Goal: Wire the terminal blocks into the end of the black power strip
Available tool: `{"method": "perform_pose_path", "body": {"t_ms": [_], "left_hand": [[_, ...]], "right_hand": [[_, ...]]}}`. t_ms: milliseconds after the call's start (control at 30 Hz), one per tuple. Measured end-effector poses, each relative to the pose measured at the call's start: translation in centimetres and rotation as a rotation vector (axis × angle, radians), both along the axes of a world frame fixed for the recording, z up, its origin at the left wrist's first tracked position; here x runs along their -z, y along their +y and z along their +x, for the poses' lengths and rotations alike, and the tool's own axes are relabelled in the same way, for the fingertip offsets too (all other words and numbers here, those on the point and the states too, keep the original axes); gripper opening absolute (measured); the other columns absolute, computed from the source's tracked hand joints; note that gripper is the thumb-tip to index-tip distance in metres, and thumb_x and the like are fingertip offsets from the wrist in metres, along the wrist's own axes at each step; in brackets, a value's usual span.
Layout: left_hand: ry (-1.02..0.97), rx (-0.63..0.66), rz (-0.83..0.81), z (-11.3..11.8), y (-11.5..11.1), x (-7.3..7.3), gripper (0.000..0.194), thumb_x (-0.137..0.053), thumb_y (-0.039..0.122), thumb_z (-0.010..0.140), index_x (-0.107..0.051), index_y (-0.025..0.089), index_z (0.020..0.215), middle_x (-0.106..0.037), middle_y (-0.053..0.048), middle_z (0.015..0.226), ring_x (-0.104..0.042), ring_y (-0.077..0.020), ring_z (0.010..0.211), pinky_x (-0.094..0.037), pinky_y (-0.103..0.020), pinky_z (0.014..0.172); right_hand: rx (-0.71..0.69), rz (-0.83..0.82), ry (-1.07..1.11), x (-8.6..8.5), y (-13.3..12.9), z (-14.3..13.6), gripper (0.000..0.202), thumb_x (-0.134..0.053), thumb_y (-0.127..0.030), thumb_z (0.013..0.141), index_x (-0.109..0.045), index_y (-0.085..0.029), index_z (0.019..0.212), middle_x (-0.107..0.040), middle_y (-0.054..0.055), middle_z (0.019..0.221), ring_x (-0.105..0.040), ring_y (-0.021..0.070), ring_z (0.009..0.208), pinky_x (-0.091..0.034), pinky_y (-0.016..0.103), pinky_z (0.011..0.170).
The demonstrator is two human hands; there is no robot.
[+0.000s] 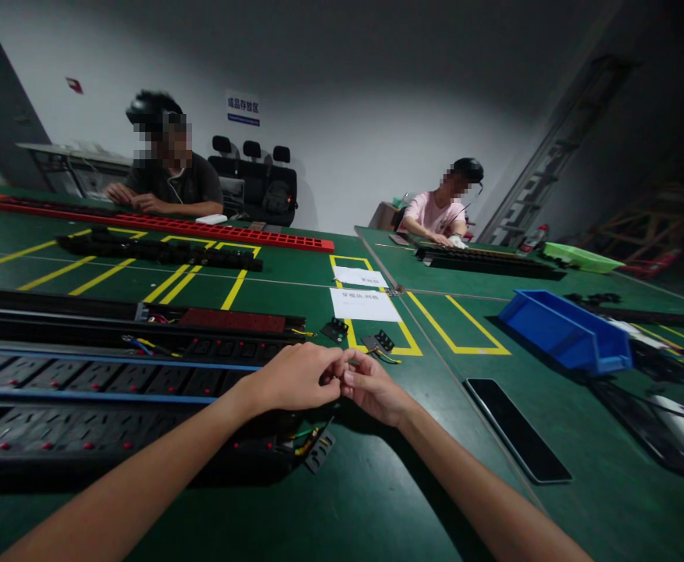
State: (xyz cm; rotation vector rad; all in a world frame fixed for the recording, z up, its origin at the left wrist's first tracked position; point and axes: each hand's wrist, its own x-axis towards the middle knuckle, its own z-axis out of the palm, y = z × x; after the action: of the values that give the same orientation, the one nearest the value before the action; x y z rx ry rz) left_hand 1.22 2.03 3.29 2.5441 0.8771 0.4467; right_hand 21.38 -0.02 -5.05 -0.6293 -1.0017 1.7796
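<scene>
My left hand (pixel 301 376) and my right hand (pixel 375 384) meet fingertip to fingertip over the table, at the right ends of the long power strips. Both are closed in a pinch; whatever lies between the fingers is hidden or too small to name. Under my left forearm runs a black power strip (pixel 61 433) with sockets and red indicator lights. Behind it is another strip with blue edges (pixel 113 394). Below my hands, a small grey end plate (pixel 319 451) hangs by green and yellow wires from the front strip's end. Two small black socket pieces (pixel 335 330) (pixel 379 341) lie just beyond my fingers.
A phone (pixel 518 429) and a blue bin (pixel 564 332) are on the right. Paper labels (pixel 365 304) lie on the yellow-lined green table (pixel 400 484). Across it sit two co-workers (pixel 172 172) (pixel 439 211), near a long red rack (pixel 230 232) and a black strip (pixel 488 261).
</scene>
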Motion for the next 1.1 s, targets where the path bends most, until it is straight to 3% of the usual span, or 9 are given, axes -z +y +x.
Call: {"method": "perform_pose_path", "body": {"t_ms": [333, 533, 767, 900, 1100], "left_hand": [[-0.025, -0.009, -0.018, 0.0, 0.3, 0.3, 0.007, -0.061, 0.029, 0.083, -0.061, 0.023, 0.085, -0.070, -0.004, 0.084, -0.061, -0.0194, 0.074, -0.034, -0.031, 0.064], [-0.075, 0.006, -0.115, 0.0, 0.5, -0.1, 0.010, -0.060, 0.023, 0.082, -0.064, 0.021, 0.091, -0.069, -0.003, 0.081, -0.060, -0.0156, 0.069, -0.038, -0.028, 0.063], [-0.177, 0.081, -0.216, -1.3, 1.4, -1.8, 0.013, -0.059, 0.017, 0.076, -0.062, 0.018, 0.089, -0.065, 0.000, 0.075, -0.058, -0.0124, 0.066, -0.042, -0.025, 0.061], [-0.240, 0.103, -0.304, -2.1, 1.6, -2.9, 0.011, -0.059, 0.016, 0.077, -0.064, 0.017, 0.087, -0.069, -0.002, 0.083, -0.065, -0.0139, 0.073, -0.050, -0.026, 0.069], [-0.275, 0.110, -0.363, -3.0, 2.1, -3.3, 0.011, -0.062, 0.018, 0.077, -0.068, 0.015, 0.086, -0.072, -0.005, 0.083, -0.067, -0.0163, 0.076, -0.052, -0.029, 0.071]], "right_hand": [[-0.009, -0.019, 0.000, -0.4, -0.1, 0.1, 0.033, -0.093, -0.023, 0.071, -0.070, -0.022, 0.094, -0.067, -0.003, 0.087, -0.062, 0.0082, 0.071, -0.050, 0.017, 0.063], [-0.005, -0.037, 0.005, -0.5, -0.1, 0.1, 0.037, -0.096, -0.025, 0.069, -0.069, -0.021, 0.094, -0.065, -0.005, 0.083, -0.060, 0.0061, 0.068, -0.052, 0.015, 0.064], [0.082, -0.176, 0.112, 0.3, 0.6, 0.7, 0.034, -0.092, -0.031, 0.075, -0.069, -0.022, 0.098, -0.063, -0.007, 0.071, -0.056, 0.0057, 0.056, -0.048, 0.016, 0.055], [0.087, -0.207, 0.133, 0.4, 0.8, 0.9, 0.030, -0.089, -0.031, 0.077, -0.069, -0.022, 0.096, -0.062, -0.007, 0.070, -0.057, 0.0068, 0.057, -0.048, 0.017, 0.055], [0.075, -0.242, 0.138, 0.1, 0.7, 0.8, 0.032, -0.092, -0.030, 0.074, -0.069, -0.021, 0.094, -0.061, -0.007, 0.069, -0.058, 0.0059, 0.058, -0.048, 0.016, 0.056]]}}
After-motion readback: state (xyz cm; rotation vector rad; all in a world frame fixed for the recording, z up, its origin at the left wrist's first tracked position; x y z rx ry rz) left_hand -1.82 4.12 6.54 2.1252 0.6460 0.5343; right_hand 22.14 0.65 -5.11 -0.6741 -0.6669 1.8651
